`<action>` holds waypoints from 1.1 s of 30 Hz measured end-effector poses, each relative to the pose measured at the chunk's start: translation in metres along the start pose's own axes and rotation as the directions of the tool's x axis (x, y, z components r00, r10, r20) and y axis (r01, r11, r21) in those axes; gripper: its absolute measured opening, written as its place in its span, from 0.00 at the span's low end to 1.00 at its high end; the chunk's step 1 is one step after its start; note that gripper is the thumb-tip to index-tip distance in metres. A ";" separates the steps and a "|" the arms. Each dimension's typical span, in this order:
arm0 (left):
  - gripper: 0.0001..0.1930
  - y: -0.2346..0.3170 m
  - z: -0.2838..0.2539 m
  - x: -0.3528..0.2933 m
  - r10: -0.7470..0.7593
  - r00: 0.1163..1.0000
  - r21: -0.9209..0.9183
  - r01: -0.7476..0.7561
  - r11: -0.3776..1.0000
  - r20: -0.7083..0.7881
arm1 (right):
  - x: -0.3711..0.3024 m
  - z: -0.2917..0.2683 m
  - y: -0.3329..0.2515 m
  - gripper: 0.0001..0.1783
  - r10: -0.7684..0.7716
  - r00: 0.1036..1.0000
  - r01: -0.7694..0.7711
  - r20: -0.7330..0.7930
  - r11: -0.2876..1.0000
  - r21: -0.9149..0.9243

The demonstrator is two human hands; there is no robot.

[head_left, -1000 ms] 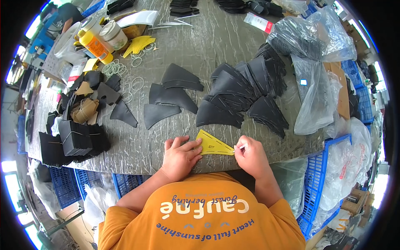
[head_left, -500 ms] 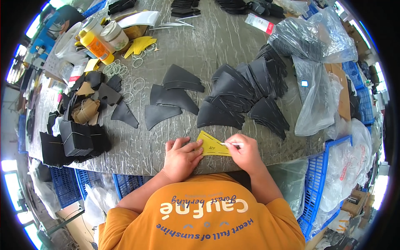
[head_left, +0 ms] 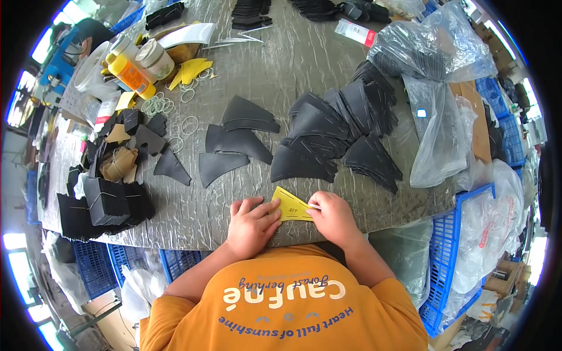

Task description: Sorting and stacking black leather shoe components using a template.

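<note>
Well, the yellow card (head_left: 291, 206): it lies flat at the near middle of the table (head_left: 205, 219), between your hands, roughly three-cornered, with thin dark slots near its edges. Whether anything lies under it, you cannot tell.
Card's handling: it looks thin, light and fairly stiff, likelier to skid than to break, though a narrow corner might bend. Your best hold is flat fingertips along the left edge, clear of the slots.
Card's writing: one small dark mark, seemingly handwritten, sits mid-card.
Your left hand (head_left: 252, 225): palm down, fingers a little apart, fingertips on the card's left edge.
Your right hand (head_left: 335, 219): fingers curled, thumb and forefinger pinching a white pen (head_left: 315, 206) at the card's right corner; your fingers hide most of it.
Black pieces (head_left: 237, 142): three groups lie past the card, slightly left of you; a bigger black pile (head_left: 319, 123) spreads to the right, with pale dashes on many edges.
Far left: you have a yellow bottle (head_left: 130, 76) with an orange label, its print too small to read, beside a labelled jar (head_left: 155, 58).
Far right: a white-and-red packet (head_left: 355, 30) carries print, also too small, near a clear bag (head_left: 462, 44).
Your shirt (head_left: 281, 330): orange, with large white and blue lettering, upside down in this view.
</note>
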State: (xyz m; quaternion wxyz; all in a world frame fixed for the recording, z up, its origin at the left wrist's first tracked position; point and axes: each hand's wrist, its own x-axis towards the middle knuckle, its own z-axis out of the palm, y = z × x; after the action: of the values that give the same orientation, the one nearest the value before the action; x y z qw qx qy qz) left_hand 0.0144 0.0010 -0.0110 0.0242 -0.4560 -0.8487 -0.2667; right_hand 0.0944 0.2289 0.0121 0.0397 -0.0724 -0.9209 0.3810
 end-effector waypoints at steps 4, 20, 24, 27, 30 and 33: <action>0.22 -0.005 -0.003 0.007 -0.027 0.999 -0.134 0.031 0.991 0.031 | 0.005 -0.048 0.025 0.06 0.164 0.975 -0.134 -0.149 0.972 0.194; 0.19 -0.001 -0.007 -0.017 -0.064 0.998 -0.114 0.065 0.991 0.013 | 0.004 0.019 0.000 0.08 0.025 0.990 -0.030 -0.136 0.999 -0.037; 0.17 0.000 -0.008 0.006 0.003 1.000 -0.090 -0.004 0.996 -0.012 | -0.003 0.028 0.004 0.11 -0.050 0.989 0.033 -0.143 0.993 -0.117; 0.18 -0.003 -0.002 0.005 0.028 1.000 -0.076 -0.027 0.997 0.003 | -0.004 0.018 -0.003 0.15 -0.102 0.990 0.089 -0.095 0.987 -0.138; 0.17 -0.004 0.002 0.003 0.032 0.999 -0.090 -0.032 0.995 -0.004 | -0.009 0.015 -0.005 0.20 -0.125 0.991 0.117 -0.047 0.981 -0.152; 0.17 -0.004 0.003 0.004 0.050 0.998 -0.115 -0.054 0.992 -0.034 | -0.010 0.015 -0.006 0.23 -0.128 0.991 0.120 -0.043 0.981 -0.155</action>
State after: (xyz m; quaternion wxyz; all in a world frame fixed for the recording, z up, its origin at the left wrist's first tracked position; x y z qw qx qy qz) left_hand 0.0096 0.0034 -0.0144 0.0180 -0.4745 -0.8191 -0.3219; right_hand 0.1022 0.2125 0.0051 0.0818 -0.0278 -0.9485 0.3046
